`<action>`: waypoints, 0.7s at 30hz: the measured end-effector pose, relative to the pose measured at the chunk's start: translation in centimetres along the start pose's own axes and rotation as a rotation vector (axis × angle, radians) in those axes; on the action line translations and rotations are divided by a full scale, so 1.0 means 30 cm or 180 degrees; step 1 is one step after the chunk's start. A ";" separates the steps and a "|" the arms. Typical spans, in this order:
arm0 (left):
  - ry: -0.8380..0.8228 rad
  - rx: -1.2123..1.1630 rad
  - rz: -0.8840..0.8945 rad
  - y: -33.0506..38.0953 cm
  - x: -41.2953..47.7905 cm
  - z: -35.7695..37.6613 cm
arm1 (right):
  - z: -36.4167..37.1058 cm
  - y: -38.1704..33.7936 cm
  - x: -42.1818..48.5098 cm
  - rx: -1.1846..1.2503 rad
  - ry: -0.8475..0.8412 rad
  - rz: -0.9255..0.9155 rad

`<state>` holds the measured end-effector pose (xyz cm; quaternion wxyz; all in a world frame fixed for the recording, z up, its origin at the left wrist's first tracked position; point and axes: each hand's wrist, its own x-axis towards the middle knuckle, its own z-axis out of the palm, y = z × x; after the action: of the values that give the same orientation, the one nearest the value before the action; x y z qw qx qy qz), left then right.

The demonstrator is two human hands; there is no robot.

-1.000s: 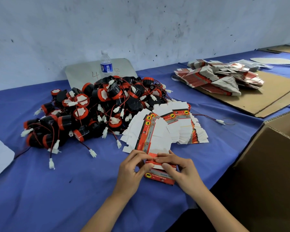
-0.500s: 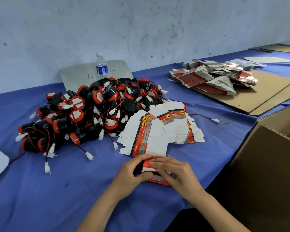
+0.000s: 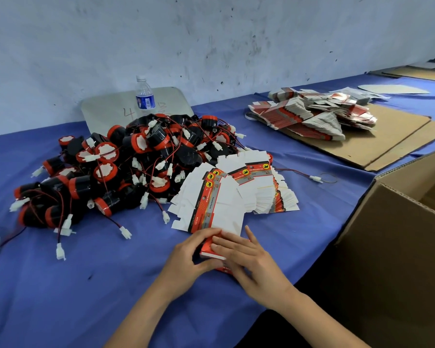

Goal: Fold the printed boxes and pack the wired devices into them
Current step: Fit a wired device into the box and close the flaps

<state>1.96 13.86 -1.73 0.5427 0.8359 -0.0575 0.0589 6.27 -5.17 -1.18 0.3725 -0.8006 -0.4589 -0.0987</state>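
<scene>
The small red printed box sits on the blue tablecloth at the near edge, half folded, a white edge showing along its side. The left hand curls round its left end while the right hand lies over its top, fingers fairly straight. Just behind it fans a stack of flat box blanks, white with red, grey and yellow print, beside a heap of black-and-red wired devices.

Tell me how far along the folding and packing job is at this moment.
Early. Done: nothing visibly packed; whether the brown carton holds anything cannot be seen. In hand: the left hand and right hand are forming one red printed box. Left: the fanned flat boxes, the far stack and the pile of wired devices.
</scene>
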 end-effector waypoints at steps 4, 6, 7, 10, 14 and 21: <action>-0.0017 -0.0234 -0.0155 0.001 0.001 -0.004 | -0.022 -0.006 0.001 0.0001 -0.0370 0.0089; -0.0079 -0.0424 -0.0264 0.005 0.000 -0.011 | -0.035 -0.006 0.005 0.0016 -0.0525 0.0152; -0.0098 -0.0441 -0.0269 0.007 -0.002 -0.014 | -0.042 -0.007 0.007 -0.0021 -0.0628 0.0145; -0.0169 -0.0562 -0.0255 0.017 -0.006 -0.017 | -0.060 -0.008 0.012 -0.0095 -0.1015 0.0088; -0.0244 -0.0812 -0.0273 0.028 -0.003 -0.019 | -0.075 -0.008 0.020 -0.0181 -0.1289 0.0049; -0.0491 -0.1037 -0.0548 0.044 0.010 -0.021 | -0.070 0.001 0.006 -0.0388 -0.1463 0.0117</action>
<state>2.03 13.88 -0.23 0.6678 0.7409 -0.0359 -0.0620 6.77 -6.51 0.37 0.2109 -0.8312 -0.5103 0.0654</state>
